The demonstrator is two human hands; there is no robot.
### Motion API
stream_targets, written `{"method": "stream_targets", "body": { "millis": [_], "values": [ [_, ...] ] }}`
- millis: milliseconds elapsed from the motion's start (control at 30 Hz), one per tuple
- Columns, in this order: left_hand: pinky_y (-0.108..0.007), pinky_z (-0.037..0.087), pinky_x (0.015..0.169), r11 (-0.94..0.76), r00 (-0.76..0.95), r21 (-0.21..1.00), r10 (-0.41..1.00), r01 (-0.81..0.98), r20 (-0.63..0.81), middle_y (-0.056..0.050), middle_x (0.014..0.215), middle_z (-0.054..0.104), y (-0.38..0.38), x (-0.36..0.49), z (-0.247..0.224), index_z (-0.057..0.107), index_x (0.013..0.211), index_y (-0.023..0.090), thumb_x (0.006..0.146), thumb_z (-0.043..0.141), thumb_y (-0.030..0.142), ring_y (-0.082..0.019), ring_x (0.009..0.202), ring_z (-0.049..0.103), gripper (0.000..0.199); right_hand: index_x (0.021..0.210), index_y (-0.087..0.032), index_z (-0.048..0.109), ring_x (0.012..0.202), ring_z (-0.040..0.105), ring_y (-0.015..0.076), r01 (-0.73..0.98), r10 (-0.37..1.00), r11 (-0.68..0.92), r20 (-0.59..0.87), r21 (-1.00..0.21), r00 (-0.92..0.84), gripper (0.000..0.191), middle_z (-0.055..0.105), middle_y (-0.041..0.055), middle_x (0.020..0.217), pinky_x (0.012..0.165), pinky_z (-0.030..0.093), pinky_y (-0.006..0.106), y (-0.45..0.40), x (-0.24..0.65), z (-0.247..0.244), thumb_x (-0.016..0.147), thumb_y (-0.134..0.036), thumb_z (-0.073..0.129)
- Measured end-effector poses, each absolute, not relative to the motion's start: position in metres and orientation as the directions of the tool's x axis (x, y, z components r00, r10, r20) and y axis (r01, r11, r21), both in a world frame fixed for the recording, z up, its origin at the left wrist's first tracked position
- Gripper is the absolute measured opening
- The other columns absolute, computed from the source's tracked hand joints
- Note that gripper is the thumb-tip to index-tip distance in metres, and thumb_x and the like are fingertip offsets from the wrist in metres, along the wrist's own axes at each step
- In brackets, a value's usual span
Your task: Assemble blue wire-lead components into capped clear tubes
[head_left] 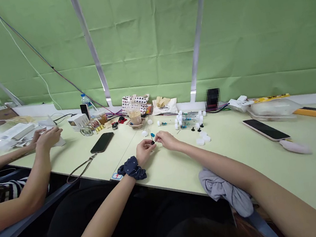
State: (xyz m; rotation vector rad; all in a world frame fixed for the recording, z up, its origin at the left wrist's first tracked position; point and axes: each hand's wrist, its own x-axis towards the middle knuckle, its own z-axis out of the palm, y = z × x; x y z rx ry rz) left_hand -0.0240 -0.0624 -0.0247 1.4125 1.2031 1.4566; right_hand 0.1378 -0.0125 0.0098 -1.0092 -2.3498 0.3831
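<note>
Near the middle of the pale table, my left hand [145, 151] has its fingers closed on a small black piece [153, 142]. A thin dark stem rises from that piece, with a small blue part [152, 135] beside it. Close by on the right is my right hand [167, 140], its thumb and fingertips pinched together next to the blue part. What lies between its fingertips is too small to make out. Several clear tubes with white caps [189, 120] lie beyond my right hand, with black pieces [198, 129] and white round caps [203, 138] nearer.
A phone [102, 143] with a strap lies left, another phone [266, 129] right. A drink cup [134, 116], a white pouch [165, 105] and a plastic container [274, 109] stand along the back. Another person's hands [46, 137] are at the left. Grey cloth [225, 189] hangs at the front edge.
</note>
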Motion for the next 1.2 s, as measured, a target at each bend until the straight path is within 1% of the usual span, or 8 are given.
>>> {"method": "stream_targets", "body": {
  "millis": [200, 433, 500, 600, 733, 867, 1000, 1200],
  "values": [
    [-0.026, 0.049, 0.058, -0.273, -0.064, 0.959, 0.958, 0.080, 0.278, -0.002, 0.078, 0.059, -0.069, -0.021, -0.018, 0.059, 0.084, 0.015, 0.060, 0.077, 0.034, -0.013, 0.064, 0.061, 0.036, 0.084, -0.016, 0.062, 0.084, 0.056, 0.0138, 0.487, 0.704, 0.706, 0.439, -0.514, -0.558, 0.015, 0.059, 0.0051, 0.090, 0.076, 0.041, 0.026, -0.015, 0.137, 0.004, 0.083, -0.004, 0.052],
    [-0.022, 0.043, 0.053, -0.295, -0.076, 0.952, 0.950, 0.084, 0.301, 0.000, 0.074, 0.057, -0.071, -0.020, -0.017, 0.056, 0.080, 0.016, 0.057, 0.079, 0.036, -0.011, 0.061, 0.057, 0.038, 0.082, -0.016, 0.061, 0.079, 0.054, 0.0127, 0.385, 0.710, 0.688, 0.459, -0.616, -0.535, 0.015, 0.059, 0.0040, 0.086, 0.075, 0.042, 0.027, -0.017, 0.136, 0.002, 0.081, -0.005, 0.051],
    [-0.022, 0.041, 0.052, -0.303, -0.082, 0.948, 0.947, 0.096, 0.311, 0.000, 0.073, 0.057, -0.070, -0.021, -0.018, 0.056, 0.079, 0.016, 0.057, 0.079, 0.035, -0.010, 0.060, 0.055, 0.037, 0.081, -0.016, 0.061, 0.076, 0.054, 0.0123, 0.339, 0.725, 0.658, 0.445, -0.672, -0.525, 0.013, 0.059, 0.0031, 0.083, 0.072, 0.042, 0.025, -0.014, 0.136, -0.001, 0.080, -0.008, 0.051],
    [-0.022, 0.040, 0.054, -0.332, -0.108, 0.934, 0.932, 0.131, 0.346, 0.001, 0.071, 0.057, -0.068, -0.021, -0.020, 0.056, 0.079, 0.015, 0.057, 0.079, 0.034, -0.009, 0.059, 0.053, 0.037, 0.082, -0.017, 0.060, 0.060, 0.049, 0.0100, 0.249, 0.758, 0.560, 0.366, -0.790, -0.540, 0.008, 0.057, -0.0006, 0.073, 0.060, 0.040, 0.024, -0.011, 0.138, -0.006, 0.080, -0.019, 0.053],
    [-0.022, 0.039, 0.054, -0.358, -0.118, 0.920, 0.918, 0.161, 0.378, 0.001, 0.067, 0.056, -0.068, -0.021, -0.019, 0.057, 0.078, 0.015, 0.059, 0.078, 0.033, -0.008, 0.055, 0.049, 0.034, 0.084, -0.016, 0.057, 0.049, 0.042, 0.0083, 0.136, 0.765, 0.433, 0.283, -0.891, -0.578, 0.016, 0.050, -0.0047, 0.060, 0.050, 0.035, 0.023, -0.009, 0.139, -0.010, 0.078, -0.030, 0.056],
    [-0.021, 0.039, 0.051, -0.357, -0.126, 0.919, 0.917, 0.169, 0.379, 0.002, 0.066, 0.055, -0.070, -0.019, -0.018, 0.057, 0.077, 0.015, 0.059, 0.078, 0.033, -0.007, 0.054, 0.048, 0.033, 0.083, -0.016, 0.056, 0.049, 0.042, 0.0081, 0.077, 0.772, 0.376, 0.267, -0.923, -0.577, 0.022, 0.049, -0.0045, 0.061, 0.048, 0.035, 0.023, -0.010, 0.139, -0.010, 0.075, -0.036, 0.060],
    [-0.021, 0.040, 0.051, -0.323, -0.115, 0.939, 0.935, 0.120, 0.336, -0.001, 0.070, 0.058, -0.072, -0.018, -0.017, 0.057, 0.078, 0.014, 0.060, 0.077, 0.037, -0.009, 0.056, 0.052, 0.035, 0.082, -0.017, 0.056, 0.050, 0.043, 0.0079, 0.070, 0.778, 0.364, 0.262, -0.929, -0.571, 0.024, 0.050, -0.0036, 0.065, 0.048, 0.037, 0.023, -0.008, 0.139, -0.011, 0.074, -0.038, 0.061],
    [-0.024, 0.043, 0.051, -0.273, -0.097, 0.958, 0.955, 0.085, 0.281, -0.002, 0.068, 0.060, -0.072, -0.017, -0.015, 0.058, 0.076, 0.014, 0.059, 0.078, 0.041, -0.012, 0.058, 0.057, 0.038, 0.084, -0.017, 0.055, 0.052, 0.043, 0.0079, 0.143, 0.774, 0.459, 0.316, -0.877, -0.549, 0.012, 0.052, -0.0029, 0.069, 0.052, 0.037, 0.022, -0.011, 0.141, -0.008, 0.080, -0.028, 0.054]
  ]
}}
